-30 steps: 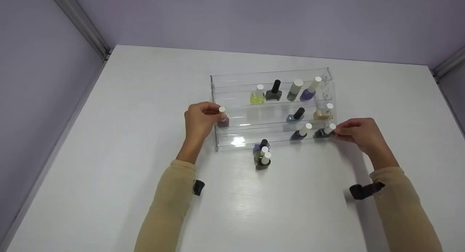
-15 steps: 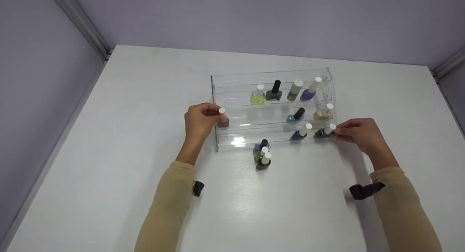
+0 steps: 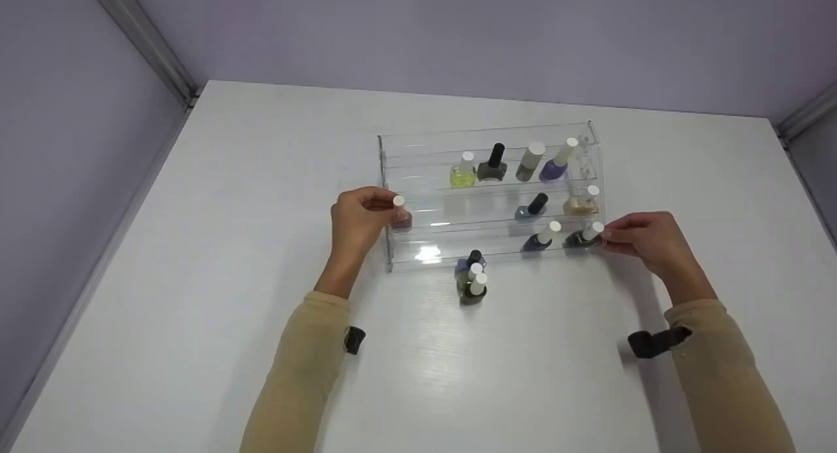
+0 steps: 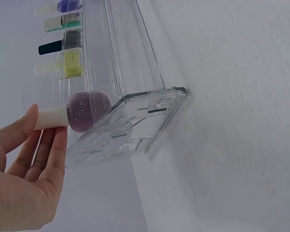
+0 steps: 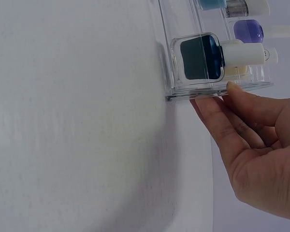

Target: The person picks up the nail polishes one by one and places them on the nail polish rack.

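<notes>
A clear tiered nail polish rack (image 3: 451,250) stands on the white table. At its left end my left hand (image 3: 356,218) pinches the white cap of a mauve nail polish bottle (image 4: 89,111), whose base sits behind the rack's side panel in the left wrist view. My right hand (image 3: 647,240) grips the edge of the rack's right side panel (image 5: 217,92), thumb at the edge and fingers along the outer face. Just inside that panel is a dark teal nail polish bottle (image 5: 200,58) with a white cap.
Several bottles line the back tier, among them a yellow one (image 3: 462,177) and a purple one (image 3: 554,170). A light blue bottle (image 3: 528,212) and a navy bottle (image 3: 537,242) stand lower. Three bottles, including a dark one (image 3: 473,295), cluster before the rack.
</notes>
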A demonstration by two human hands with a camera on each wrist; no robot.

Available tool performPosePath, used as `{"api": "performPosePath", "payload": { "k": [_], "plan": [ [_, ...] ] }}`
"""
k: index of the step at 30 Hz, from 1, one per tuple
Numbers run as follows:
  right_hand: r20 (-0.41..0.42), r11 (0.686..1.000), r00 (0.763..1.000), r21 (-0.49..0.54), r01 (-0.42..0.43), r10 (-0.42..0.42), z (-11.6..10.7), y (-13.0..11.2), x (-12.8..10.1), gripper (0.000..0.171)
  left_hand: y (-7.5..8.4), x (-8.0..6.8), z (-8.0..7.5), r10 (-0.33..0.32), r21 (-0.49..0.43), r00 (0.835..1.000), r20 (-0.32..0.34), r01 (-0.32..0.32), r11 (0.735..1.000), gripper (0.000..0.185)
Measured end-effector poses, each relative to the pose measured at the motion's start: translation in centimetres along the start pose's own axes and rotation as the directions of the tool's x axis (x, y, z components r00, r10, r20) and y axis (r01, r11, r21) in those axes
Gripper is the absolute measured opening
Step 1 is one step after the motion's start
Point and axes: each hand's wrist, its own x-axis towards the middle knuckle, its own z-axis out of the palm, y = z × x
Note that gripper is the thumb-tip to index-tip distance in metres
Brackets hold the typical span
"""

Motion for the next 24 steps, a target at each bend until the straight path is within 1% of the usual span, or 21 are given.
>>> {"api": "performPosePath", "payload": {
  "k": [6, 15, 20, 24],
  "plan": [
    [-0.004, 1.000, 1.000, -0.029, 0.004, -0.004, 0.02, 0.05, 0.00, 0.012, -0.03, -0.07, -0.03, -0.012, 0.010, 1.000, 0.004, 0.012, 1.000, 0.025],
    [0.005, 1.000, 1.000, -0.028, 0.006, -0.006, 0.03, -0.02, -0.04, 0.011, -0.23, -0.25, -0.25, -0.020, 0.004, 1.000, -0.004, 0.020, 1.000, 0.026],
    [0.004, 1.000, 1.000, -0.028, -0.002, 0.002, 0.00, -0.02, -0.01, 0.012, -0.26, -0.57, -0.59, -0.048, 0.009, 0.999, -0.009, 0.048, 0.999, 0.022],
    [0.006, 1.000, 1.000, -0.022, -0.005, 0.006, 0.01, -0.05, 0.00, 0.010, -0.23, -0.93, -0.95, -0.064, 0.010, 0.998, 0.000, 0.064, 0.998, 0.019]
  ]
}}
